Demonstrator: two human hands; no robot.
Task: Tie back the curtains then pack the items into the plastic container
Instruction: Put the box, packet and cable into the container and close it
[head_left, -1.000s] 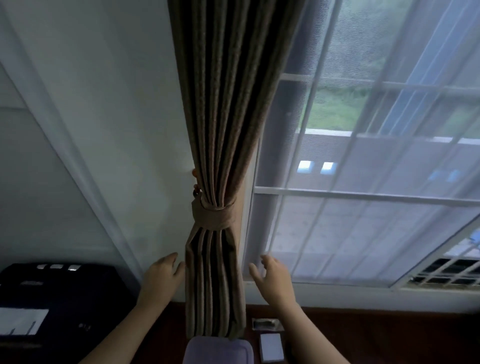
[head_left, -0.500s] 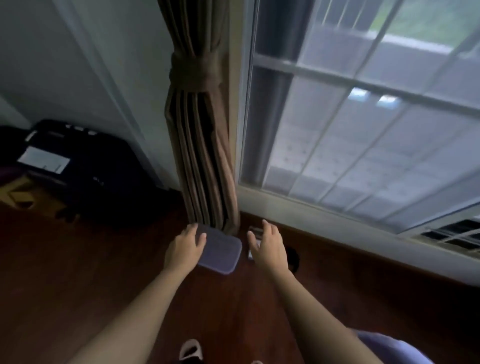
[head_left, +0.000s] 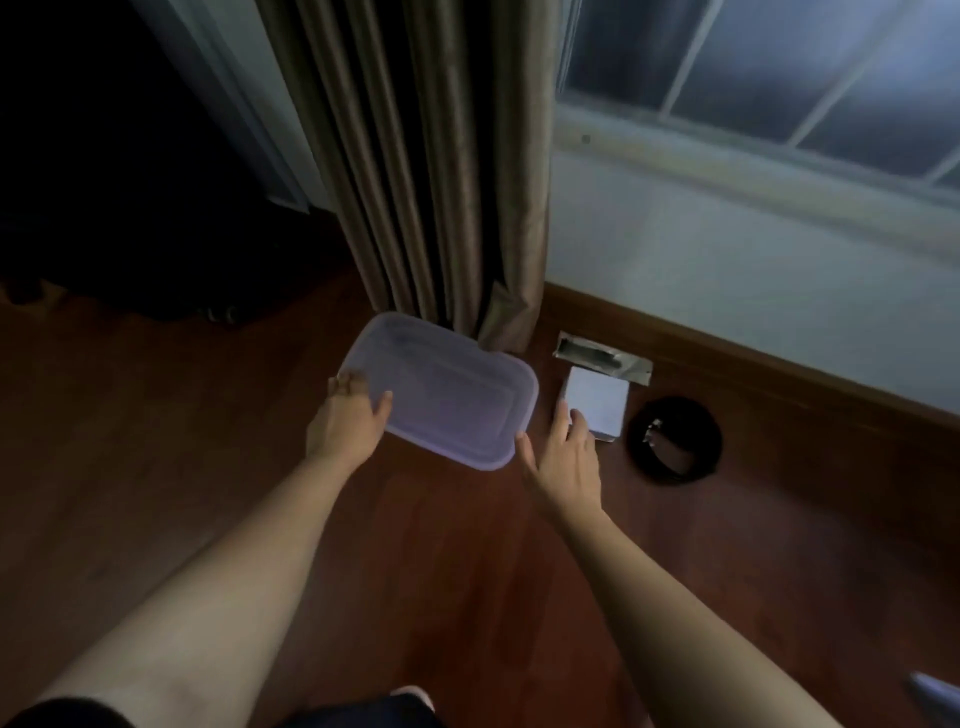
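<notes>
A: Scene?
B: Brown curtain (head_left: 431, 171) hangs to the wood floor (head_left: 208, 493). Lidded plastic container (head_left: 447, 395) on the floor, touching the hem.
A: Hands?
B: Left hand (head_left: 345, 418) spread, fingers on the container's left end, not clamped. Right hand (head_left: 563, 460) spread, empty, between the container and a white box (head_left: 597, 402).
A: Other items?
B: Black coil (head_left: 675, 441) right of the box, silver packet (head_left: 602, 358) behind it.

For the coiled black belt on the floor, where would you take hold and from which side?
Grip the belt from above, pinching one wall of the coil between thumb and fingers, probably the near-left part by the buckle, closest to the right hand. It lies flat as an open ring on the floor, so a finger can drop into its hollow middle. The white box sits just to its left, apart from it.
</notes>
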